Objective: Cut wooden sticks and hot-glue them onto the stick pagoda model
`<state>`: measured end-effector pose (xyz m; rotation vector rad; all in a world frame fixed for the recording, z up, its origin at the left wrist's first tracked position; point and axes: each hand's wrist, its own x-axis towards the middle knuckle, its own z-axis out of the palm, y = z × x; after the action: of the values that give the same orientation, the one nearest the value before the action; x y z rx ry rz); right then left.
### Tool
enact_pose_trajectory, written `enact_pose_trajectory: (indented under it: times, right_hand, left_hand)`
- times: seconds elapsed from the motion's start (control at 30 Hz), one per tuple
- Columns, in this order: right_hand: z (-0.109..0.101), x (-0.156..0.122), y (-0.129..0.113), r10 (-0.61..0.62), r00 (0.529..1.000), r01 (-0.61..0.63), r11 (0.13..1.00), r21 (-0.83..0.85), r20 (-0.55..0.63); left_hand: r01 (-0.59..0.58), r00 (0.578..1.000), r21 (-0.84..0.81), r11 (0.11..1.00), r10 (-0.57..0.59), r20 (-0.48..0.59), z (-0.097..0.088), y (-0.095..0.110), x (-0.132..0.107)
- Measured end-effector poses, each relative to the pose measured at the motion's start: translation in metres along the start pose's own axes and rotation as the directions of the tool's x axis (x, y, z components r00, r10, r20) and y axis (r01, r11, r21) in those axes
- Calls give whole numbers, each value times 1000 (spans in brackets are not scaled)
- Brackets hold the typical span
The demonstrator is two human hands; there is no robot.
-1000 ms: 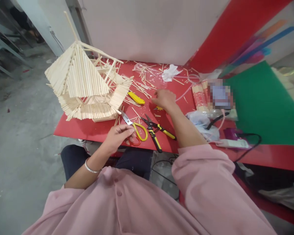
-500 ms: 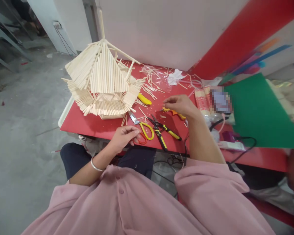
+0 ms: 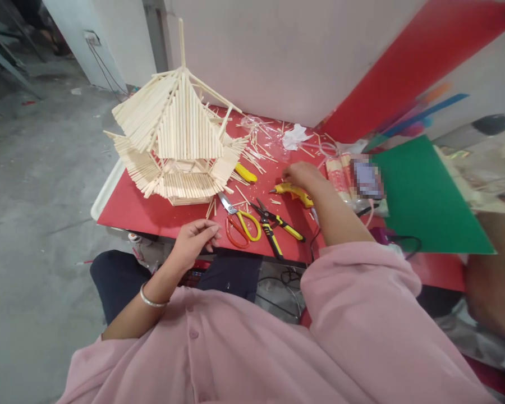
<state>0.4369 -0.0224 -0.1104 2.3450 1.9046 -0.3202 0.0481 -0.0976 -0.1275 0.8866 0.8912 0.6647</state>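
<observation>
A model pavilion of pale wooden sticks (image 3: 189,134) stands on the red table, with a two-tiered roof and a pole rising from its top. My left hand (image 3: 194,240) is at the table's front edge, thumb pressed to curled fingers; whatever they may hold is too small to make out. Beside it lie scissors with red and yellow handles (image 3: 252,227). My right hand (image 3: 303,174) reaches low over the table just behind a yellow glue gun (image 3: 293,193), fingers bent down and pressed together, their tips partly hidden. Black-and-yellow pliers (image 3: 273,224) lie between the hands.
Loose sticks (image 3: 258,160), a yellow-handled tool (image 3: 246,173), crumpled tissue (image 3: 295,136) and clear plastic lie behind. Packed stick bundles (image 3: 336,178), a phone (image 3: 367,178) and a green board (image 3: 429,202) are at right. Cables hang below the front edge. Another person's arm (image 3: 488,280) shows at far right.
My left hand has drawn back leftward, away from the scissors' handles, which now show fully. My right hand has shifted slightly, its fingers curling down behind the glue gun. The view has turned a little.
</observation>
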Motion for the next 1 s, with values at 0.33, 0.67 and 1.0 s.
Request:
enact_pose_trajectory:
  times: [0.33, 0.67, 1.0]
  right_hand:
    - [17, -8, 10, -83, 996, 86, 991, -107, 35]
    - [11, 21, 1, -156, 987, 157, 988, 13, -21]
    - [-44, -127, -129, -25, 884, 351, 695, 628, -466]
  left_hand:
    - [50, 996, 60, 997, -55, 77, 28, -2, 12]
    - [37, 994, -13, 999, -35, 108, 35, -5, 9]
    - [-300, 953, -65, 952, 301, 9, 26, 60, -36]
